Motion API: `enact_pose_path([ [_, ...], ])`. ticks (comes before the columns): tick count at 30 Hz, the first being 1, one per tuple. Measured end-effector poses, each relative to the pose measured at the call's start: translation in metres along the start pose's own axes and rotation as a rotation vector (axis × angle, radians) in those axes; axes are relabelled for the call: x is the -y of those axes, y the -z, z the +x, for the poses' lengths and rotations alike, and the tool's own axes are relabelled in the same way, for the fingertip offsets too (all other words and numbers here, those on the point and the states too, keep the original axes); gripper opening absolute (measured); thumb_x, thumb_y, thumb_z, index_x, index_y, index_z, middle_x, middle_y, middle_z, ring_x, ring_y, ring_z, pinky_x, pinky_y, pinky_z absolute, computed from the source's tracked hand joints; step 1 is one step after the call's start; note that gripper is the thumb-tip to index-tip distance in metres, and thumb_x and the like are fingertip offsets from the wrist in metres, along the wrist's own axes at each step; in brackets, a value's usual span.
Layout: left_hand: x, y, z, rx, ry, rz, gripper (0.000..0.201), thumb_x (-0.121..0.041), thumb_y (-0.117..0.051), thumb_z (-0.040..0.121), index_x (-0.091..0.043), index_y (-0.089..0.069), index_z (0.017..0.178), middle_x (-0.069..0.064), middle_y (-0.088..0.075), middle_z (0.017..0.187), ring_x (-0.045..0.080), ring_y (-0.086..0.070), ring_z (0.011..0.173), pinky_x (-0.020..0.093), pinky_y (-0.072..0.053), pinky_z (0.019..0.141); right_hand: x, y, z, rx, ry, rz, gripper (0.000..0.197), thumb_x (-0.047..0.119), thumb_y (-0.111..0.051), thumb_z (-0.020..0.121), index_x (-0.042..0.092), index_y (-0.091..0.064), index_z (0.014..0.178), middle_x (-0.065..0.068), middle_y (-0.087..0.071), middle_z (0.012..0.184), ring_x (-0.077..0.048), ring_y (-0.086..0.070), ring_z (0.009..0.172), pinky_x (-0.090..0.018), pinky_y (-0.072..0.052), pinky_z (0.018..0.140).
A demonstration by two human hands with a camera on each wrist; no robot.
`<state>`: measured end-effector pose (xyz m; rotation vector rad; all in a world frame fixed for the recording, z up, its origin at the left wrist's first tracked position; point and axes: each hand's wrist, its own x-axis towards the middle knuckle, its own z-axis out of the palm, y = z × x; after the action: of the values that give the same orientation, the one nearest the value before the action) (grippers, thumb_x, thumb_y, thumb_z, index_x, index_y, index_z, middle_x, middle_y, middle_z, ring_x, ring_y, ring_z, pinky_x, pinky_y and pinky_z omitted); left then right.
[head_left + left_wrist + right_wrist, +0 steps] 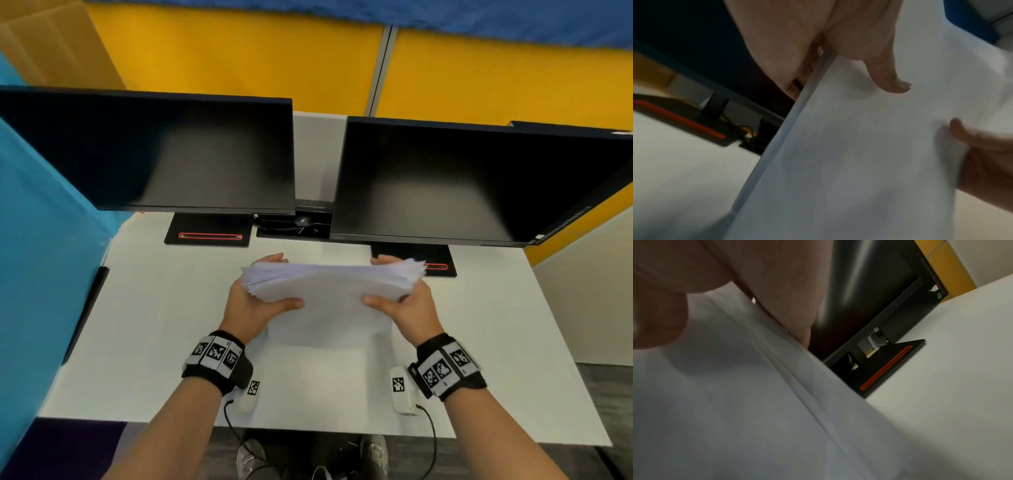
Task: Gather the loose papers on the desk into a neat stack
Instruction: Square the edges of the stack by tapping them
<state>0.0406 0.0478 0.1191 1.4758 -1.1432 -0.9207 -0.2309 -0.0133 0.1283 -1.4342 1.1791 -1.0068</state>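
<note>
A thick stack of white papers (330,286) stands upright on its long edge in the middle of the white desk (144,342), its top edges uneven. My left hand (255,294) grips the stack's left end, thumb on the near face, fingers behind. My right hand (402,291) grips the right end the same way. In the left wrist view my left thumb lies on the stack of papers (849,146), and the right thumb shows at the far side. The right wrist view shows the stack of papers (735,402) close up under my thumb.
Two dark monitors (164,154) (462,185) stand at the back of the desk on black bases (209,233) with red slots. A blue partition (41,240) borders the left side, yellow panels the back. Cables hang off the desk's front edge.
</note>
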Motion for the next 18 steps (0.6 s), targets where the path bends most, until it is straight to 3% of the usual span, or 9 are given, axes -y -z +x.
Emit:
enact_pose_path([
  [1, 0.003, -0.002, 0.001, 0.004, 0.012, 0.012, 0.063, -0.009, -0.091, 0.061, -0.019, -0.066, 0.117, -0.02, -0.069, 0.11, -0.008, -0.063, 0.101, 0.013, -0.05, 0.088, -0.003, -0.003, -0.001, 0.012, -0.006, -0.052, 0.047, 0.006, -0.089, 0.065, 0.022, -0.071, 0.106, 0.012, -0.074, 0.105, -0.002, -0.069, 0.098, -0.025, -0.055, 0.086],
  [3, -0.001, -0.006, 0.002, -0.028, 0.018, 0.036, 0.041, -0.009, -0.087, 0.068, -0.024, -0.071, 0.102, -0.026, -0.072, 0.094, -0.01, -0.065, 0.09, 0.021, -0.053, 0.085, -0.005, -0.008, -0.002, 0.017, 0.036, -0.09, 0.037, 0.001, -0.085, 0.069, 0.027, -0.073, 0.093, 0.025, -0.074, 0.092, 0.008, -0.068, 0.09, -0.021, -0.053, 0.083],
  [5, -0.012, -0.008, 0.002, -0.094, -0.01, 0.055, 0.036, -0.008, -0.085, 0.07, -0.034, -0.067, 0.088, -0.036, -0.068, 0.082, -0.014, -0.064, 0.08, 0.015, -0.051, 0.074, 0.001, -0.012, -0.002, -0.002, 0.067, -0.072, 0.038, -0.003, -0.081, 0.073, 0.031, -0.072, 0.088, 0.032, -0.072, 0.086, 0.013, -0.067, 0.084, -0.009, -0.05, 0.078],
  [7, -0.016, -0.008, 0.004, -0.123, -0.062, 0.001, 0.038, -0.005, -0.085, 0.07, -0.033, -0.066, 0.086, -0.035, -0.069, 0.08, -0.013, -0.065, 0.079, 0.006, -0.048, 0.072, 0.005, -0.008, -0.002, -0.032, 0.104, -0.007, 0.038, -0.004, -0.08, 0.074, 0.031, -0.07, 0.086, 0.031, -0.072, 0.082, 0.013, -0.066, 0.08, -0.005, -0.048, 0.074],
  [9, -0.015, -0.006, 0.002, -0.11, -0.087, 0.001, 0.038, -0.006, -0.085, 0.068, -0.033, -0.066, 0.088, -0.035, -0.068, 0.079, -0.017, -0.063, 0.08, 0.001, -0.044, 0.072, 0.004, -0.004, -0.001, -0.014, 0.133, -0.03, 0.037, 0.0, -0.082, 0.073, 0.032, -0.07, 0.087, 0.032, -0.072, 0.083, 0.012, -0.067, 0.082, -0.007, -0.049, 0.076],
  [12, 0.002, -0.01, -0.003, -0.045, -0.016, 0.037, 0.041, -0.014, -0.086, 0.067, -0.025, -0.067, 0.1, -0.036, -0.067, 0.083, -0.02, -0.061, 0.084, 0.002, -0.043, 0.074, -0.01, -0.005, 0.0, 0.05, 0.07, -0.09, 0.039, 0.004, -0.086, 0.07, 0.038, -0.073, 0.082, 0.026, -0.074, 0.083, 0.008, -0.068, 0.083, -0.019, -0.051, 0.081],
  [15, 0.012, -0.02, -0.005, -0.074, 0.063, 0.016, 0.039, -0.017, -0.084, 0.072, -0.014, -0.063, 0.104, -0.028, -0.065, 0.087, -0.025, -0.058, 0.075, 0.0, -0.043, 0.068, -0.022, -0.009, 0.0, 0.015, 0.034, -0.041, 0.051, 0.001, -0.085, 0.07, 0.05, -0.075, 0.078, 0.032, -0.072, 0.086, 0.011, -0.068, 0.085, -0.015, -0.051, 0.08],
  [16, 0.014, -0.021, -0.003, -0.09, 0.09, -0.003, 0.032, -0.015, -0.083, 0.075, -0.015, -0.062, 0.099, -0.023, -0.065, 0.084, -0.024, -0.058, 0.071, 0.0, -0.044, 0.066, -0.024, -0.01, 0.0, 0.012, 0.017, -0.024, 0.053, 0.002, -0.085, 0.07, 0.052, -0.074, 0.083, 0.032, -0.072, 0.089, 0.009, -0.068, 0.088, -0.014, -0.053, 0.08],
  [18, 0.01, -0.021, 0.002, -0.128, 0.094, -0.012, 0.021, -0.01, -0.083, 0.075, -0.022, -0.066, 0.08, -0.023, -0.068, 0.07, -0.015, -0.062, 0.063, 0.004, -0.047, 0.06, -0.027, -0.008, 0.001, -0.003, -0.073, 0.055, 0.041, 0.006, -0.086, 0.07, 0.038, -0.074, 0.092, 0.02, -0.076, 0.094, -0.001, -0.072, 0.091, -0.023, -0.058, 0.084],
])
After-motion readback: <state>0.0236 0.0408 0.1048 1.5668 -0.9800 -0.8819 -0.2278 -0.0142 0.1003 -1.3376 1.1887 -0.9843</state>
